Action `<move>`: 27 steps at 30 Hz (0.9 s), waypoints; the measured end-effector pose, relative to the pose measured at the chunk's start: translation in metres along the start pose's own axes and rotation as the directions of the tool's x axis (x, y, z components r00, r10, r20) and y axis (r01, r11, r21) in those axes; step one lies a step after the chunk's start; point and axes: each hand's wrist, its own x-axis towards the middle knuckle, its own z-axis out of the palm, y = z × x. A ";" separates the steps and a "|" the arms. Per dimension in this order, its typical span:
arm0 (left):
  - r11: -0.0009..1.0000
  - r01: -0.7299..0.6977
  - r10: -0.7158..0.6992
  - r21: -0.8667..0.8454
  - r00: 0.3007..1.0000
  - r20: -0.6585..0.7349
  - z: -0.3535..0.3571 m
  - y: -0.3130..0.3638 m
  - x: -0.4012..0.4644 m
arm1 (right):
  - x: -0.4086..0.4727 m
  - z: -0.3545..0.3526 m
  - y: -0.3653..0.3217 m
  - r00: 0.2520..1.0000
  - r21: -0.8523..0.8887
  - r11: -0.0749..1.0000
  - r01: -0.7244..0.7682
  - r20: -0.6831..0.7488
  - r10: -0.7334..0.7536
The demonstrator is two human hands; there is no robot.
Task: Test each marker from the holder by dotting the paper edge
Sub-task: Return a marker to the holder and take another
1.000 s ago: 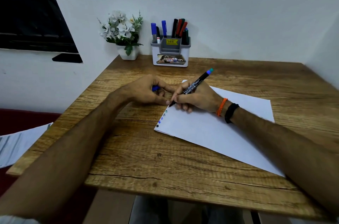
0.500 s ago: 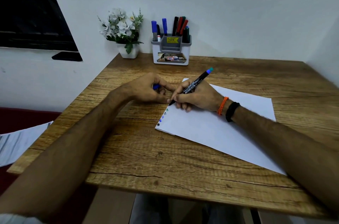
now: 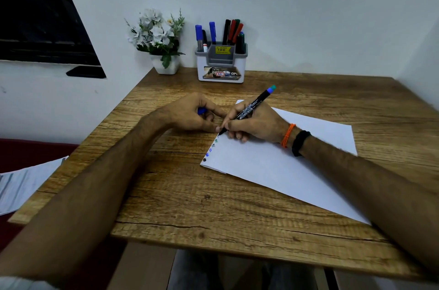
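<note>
A: What is changing nearest the viewer?
B: Little: the right hand (image 3: 251, 123) is still gripping the black marker (image 3: 247, 110), tip on the paper (image 3: 285, 166) edge beside a row of dots (image 3: 210, 148), so this test is still continuing.
A: And beyond?
B: The left hand (image 3: 194, 114) is curling around a blue cap (image 3: 202, 111); the holder (image 3: 221, 64) is standing at the surface's (image 3: 190, 206) far edge.

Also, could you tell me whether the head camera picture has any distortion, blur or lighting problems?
Head view: wide-angle bending bows the table edges and stretches both forearms; light is dim and flat; the dots at the paper edge look smeared; the marker in the right hand stays fairly sharp.
</note>
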 end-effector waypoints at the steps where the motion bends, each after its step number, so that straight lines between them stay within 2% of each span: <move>1: 1.000 0.000 0.000 0.001 1.000 0.000 0.000 0.000 0.000 | 0.000 0.000 0.000 1.000 0.003 1.000 0.003 0.011 -0.003; 27: 1.000 0.009 -0.009 0.003 1.000 -0.002 0.001 0.002 -0.001 | 0.000 0.001 0.001 1.000 0.010 1.000 0.005 -0.014 -0.004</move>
